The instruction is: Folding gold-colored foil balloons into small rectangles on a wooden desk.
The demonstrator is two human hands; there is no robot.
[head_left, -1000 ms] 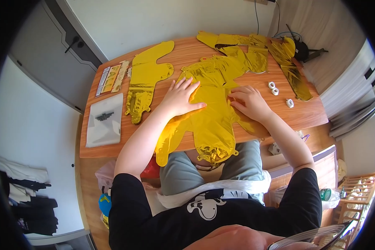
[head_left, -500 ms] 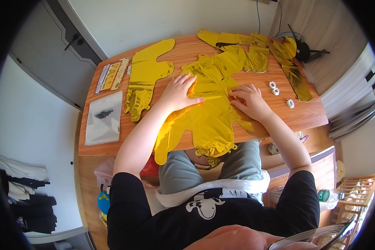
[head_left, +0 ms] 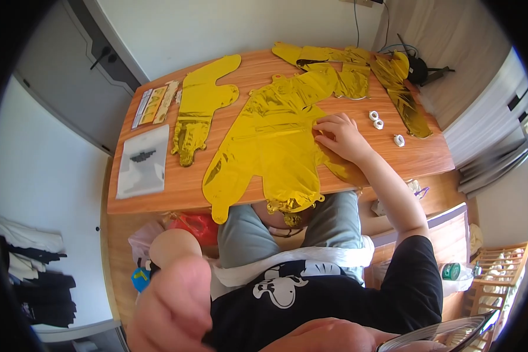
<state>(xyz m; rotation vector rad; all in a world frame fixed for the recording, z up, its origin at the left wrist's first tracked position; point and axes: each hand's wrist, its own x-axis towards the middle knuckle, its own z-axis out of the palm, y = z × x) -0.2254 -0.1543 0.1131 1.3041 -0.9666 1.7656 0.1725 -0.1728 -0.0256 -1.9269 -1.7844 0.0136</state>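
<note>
A large flat gold foil balloon (head_left: 276, 141) lies spread over the middle of the table, its lower end hanging past the near edge. My right hand (head_left: 343, 138) rests at the balloon's right side, fingers bent and thumb apart from them, touching the foil. Close to the camera at the lower left, my left hand (head_left: 173, 302) is raised off the table. It looks large and blurred, and its fingers cannot be made out clearly. Another flat gold foil balloon (head_left: 204, 100) lies to the left, and a folded one (head_left: 325, 57) stretches along the far side.
Three white ribbon rolls (head_left: 378, 124) sit on the right of the wooden table (head_left: 246, 64). A clear plastic sleeve (head_left: 144, 167) and printed cards (head_left: 151, 107) lie at the left. More gold foil (head_left: 405, 94) is near a black device with cables (head_left: 418, 70) at the far right.
My left hand has left the foil and come back toward the camera. The balloon's left flap, folded up before, now lies flat. My right hand stays at the foil's right side.
</note>
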